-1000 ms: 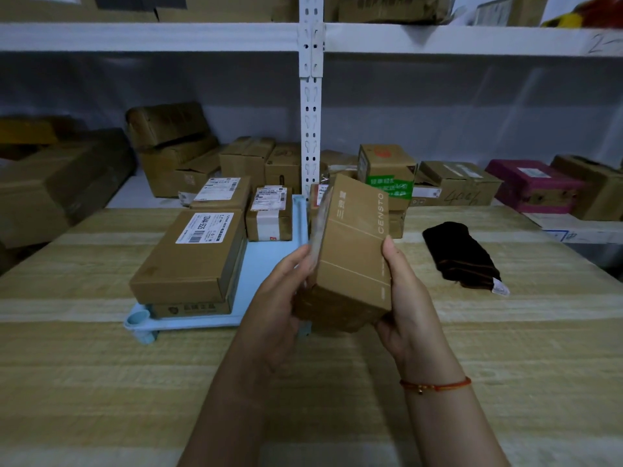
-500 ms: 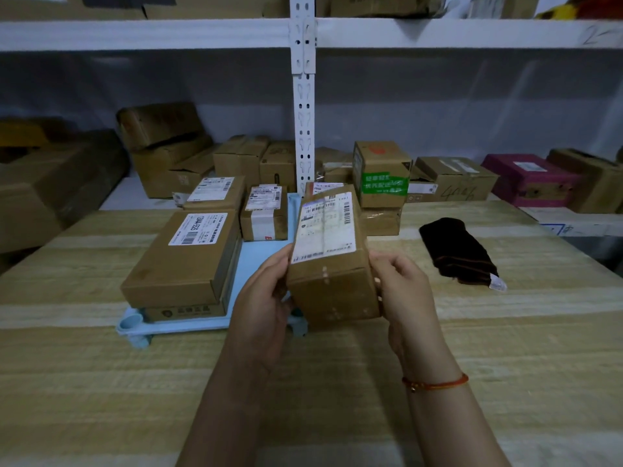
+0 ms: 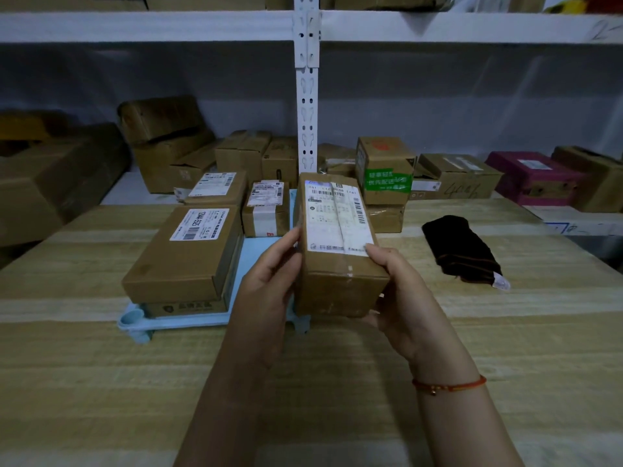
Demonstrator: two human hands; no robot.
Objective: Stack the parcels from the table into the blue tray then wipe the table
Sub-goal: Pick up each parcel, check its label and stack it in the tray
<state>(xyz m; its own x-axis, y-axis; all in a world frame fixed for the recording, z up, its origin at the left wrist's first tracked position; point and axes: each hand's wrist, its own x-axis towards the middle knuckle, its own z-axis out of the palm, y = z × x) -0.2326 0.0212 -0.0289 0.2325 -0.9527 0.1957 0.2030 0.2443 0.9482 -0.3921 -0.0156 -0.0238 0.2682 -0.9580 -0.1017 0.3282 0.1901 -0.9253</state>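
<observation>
Parcel [image 3: 338, 251], brown cardboard, oblong: being held above the worktop [image 3: 505, 332] at the near right corner of the blue tray [image 3: 188, 323]. Long axis is running away from the person, near end lower and far end tipping up; white shipping label is facing upward, with clear tape running lengthwise along it.

Left hand [image 3: 269, 291]: pressing against the parcel's left side, fingers closed around that face, thumb lying along the upper edge.

Right hand [image 3: 404, 298]: gripping the parcel's right side and near underside, thumb resting on the label's near corner. Red cord bracelet [image 3: 450, 385] is sitting on that wrist.

Blue tray: lying flat on the worktop, left of centre. Large flat box [image 3: 185, 254] is sitting on a second box at the tray's near left, label up, long axis also running away from the person. Two smaller labelled boxes [image 3: 266, 208] are standing at the tray's far end.

Green-taped box [image 3: 386, 170]: stacked on another carton on the worktop, just beyond the held parcel.

Dark cloth [image 3: 460, 249]: lying crumpled on the worktop to the right, well apart from the tray.

Shelving [image 3: 306, 96]: white upright and shelf behind, holding further cartons.
</observation>
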